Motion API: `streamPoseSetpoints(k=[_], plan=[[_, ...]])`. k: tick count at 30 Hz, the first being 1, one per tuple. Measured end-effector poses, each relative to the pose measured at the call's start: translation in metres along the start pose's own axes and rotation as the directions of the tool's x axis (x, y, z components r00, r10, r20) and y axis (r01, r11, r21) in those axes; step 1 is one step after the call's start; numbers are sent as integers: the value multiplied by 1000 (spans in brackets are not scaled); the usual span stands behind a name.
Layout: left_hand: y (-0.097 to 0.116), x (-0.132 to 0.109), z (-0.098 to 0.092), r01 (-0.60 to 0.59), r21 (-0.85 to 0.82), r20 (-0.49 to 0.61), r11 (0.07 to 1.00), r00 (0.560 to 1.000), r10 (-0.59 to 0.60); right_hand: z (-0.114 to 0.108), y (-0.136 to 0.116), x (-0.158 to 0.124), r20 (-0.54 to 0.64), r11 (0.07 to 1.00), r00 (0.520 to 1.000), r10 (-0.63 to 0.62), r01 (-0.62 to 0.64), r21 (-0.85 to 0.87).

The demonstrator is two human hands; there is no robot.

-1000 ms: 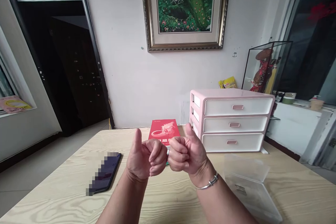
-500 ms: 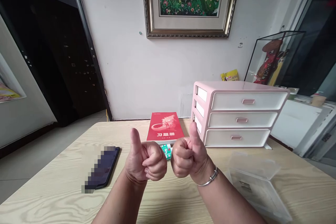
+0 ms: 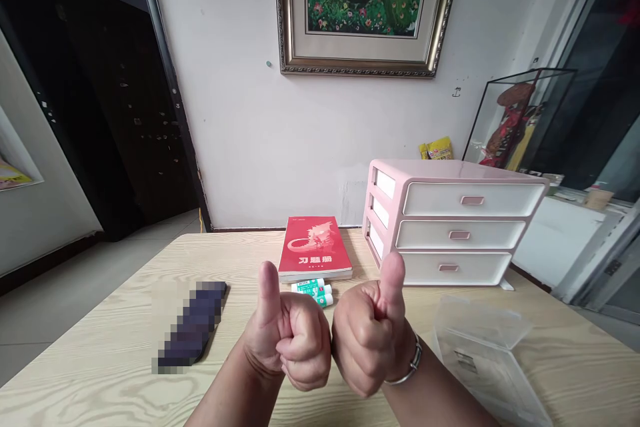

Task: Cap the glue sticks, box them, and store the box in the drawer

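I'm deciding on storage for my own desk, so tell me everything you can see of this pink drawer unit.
The pink drawer unit is a low desktop chest with a pale pink frame, plastic by its look, holding three stacked white drawers. Each drawer has a small recessed pink handle, and all three look shut. Three white panels line its left side. It stands square and upright on the light wood-grain table, near the wall, turned slightly. The thumb of the right hand overlaps its lower corner in view, apparently without touching.

Left hand and right hand closed in fists side by side, thumbs raised upright. Fingers curled tight into both palms. Left forearm and right forearm angle inward from below
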State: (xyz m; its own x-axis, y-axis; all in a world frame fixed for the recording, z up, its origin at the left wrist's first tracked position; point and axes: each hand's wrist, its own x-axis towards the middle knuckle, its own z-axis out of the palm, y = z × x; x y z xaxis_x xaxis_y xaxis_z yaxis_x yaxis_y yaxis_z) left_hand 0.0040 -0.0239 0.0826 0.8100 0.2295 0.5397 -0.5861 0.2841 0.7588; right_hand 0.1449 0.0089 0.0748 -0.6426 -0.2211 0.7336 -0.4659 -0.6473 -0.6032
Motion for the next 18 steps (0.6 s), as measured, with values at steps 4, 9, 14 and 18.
streamPoseSetpoints(k=[4,9,14,18], plan=[[0,2,10,-2,25,25,1000,1000,2,0,7,1,80,999,997,-6,4,32],[3,3,17,-23,65,53,998,998,19,-7,9,-7,134,999,991,18,-23,35],[7,2,16,-25,67,132,997,991,16,-13,15,-12,189,999,982,13,-20,36],[8,3,15,-11,63,186,998,983,-1,-18,18,-26,83,996,994,72,-76,52]])
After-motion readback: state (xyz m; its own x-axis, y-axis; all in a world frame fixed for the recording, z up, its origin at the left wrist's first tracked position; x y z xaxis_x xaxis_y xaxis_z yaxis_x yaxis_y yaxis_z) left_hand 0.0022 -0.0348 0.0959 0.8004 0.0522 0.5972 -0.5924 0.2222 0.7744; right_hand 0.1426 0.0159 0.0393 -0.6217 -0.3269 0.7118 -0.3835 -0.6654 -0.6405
